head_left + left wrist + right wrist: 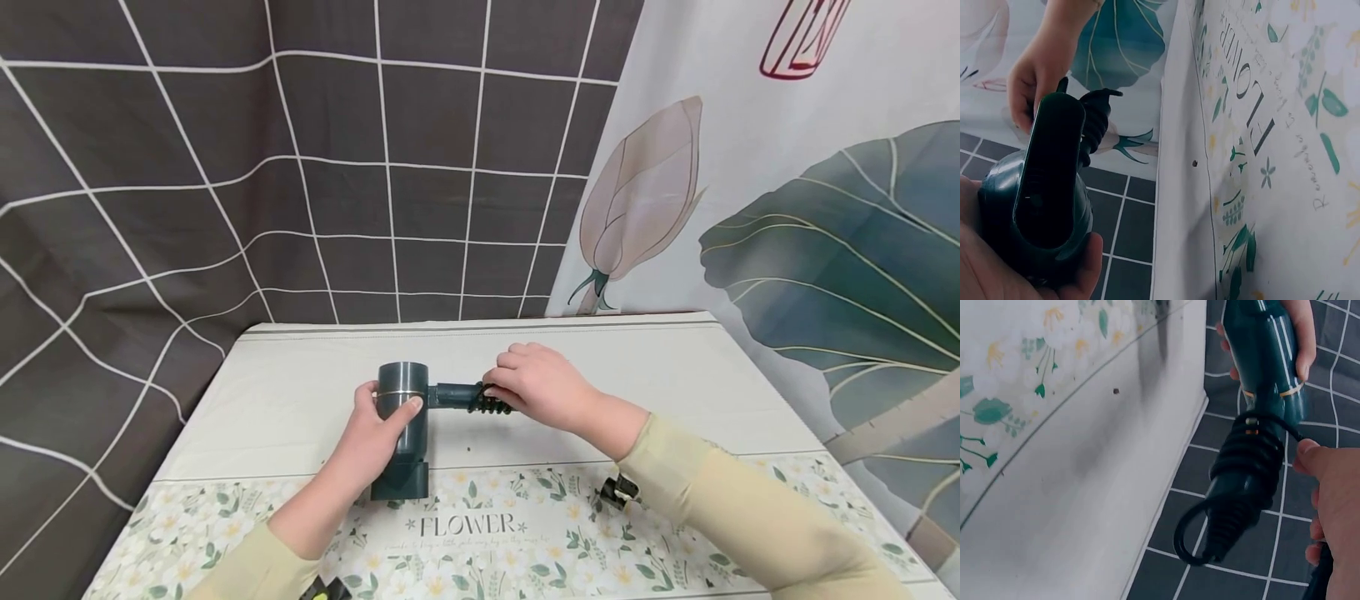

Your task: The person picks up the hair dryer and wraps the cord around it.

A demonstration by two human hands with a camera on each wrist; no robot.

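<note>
A dark green hair dryer (402,429) is held above the table, its flat nozzle (1050,175) toward me and its handle (452,395) pointing right. My left hand (371,442) grips the barrel, thumb across the top and fingers around the far side. Black cord (1247,453) is wound in several coils round the handle, with a loop (1188,537) standing out by the handle's end. My right hand (546,385) is at that end; in the right wrist view its thumb and fingers pinch a stretch of the cord pulled out from the coils.
Under the hands is a table (300,358) with a white cover, flower-printed along the near side. A dark grid-patterned curtain (330,200) hangs behind and to the left, a leaf-printed cloth (750,333) to the right. Small black devices (619,492) are strapped at the wrists.
</note>
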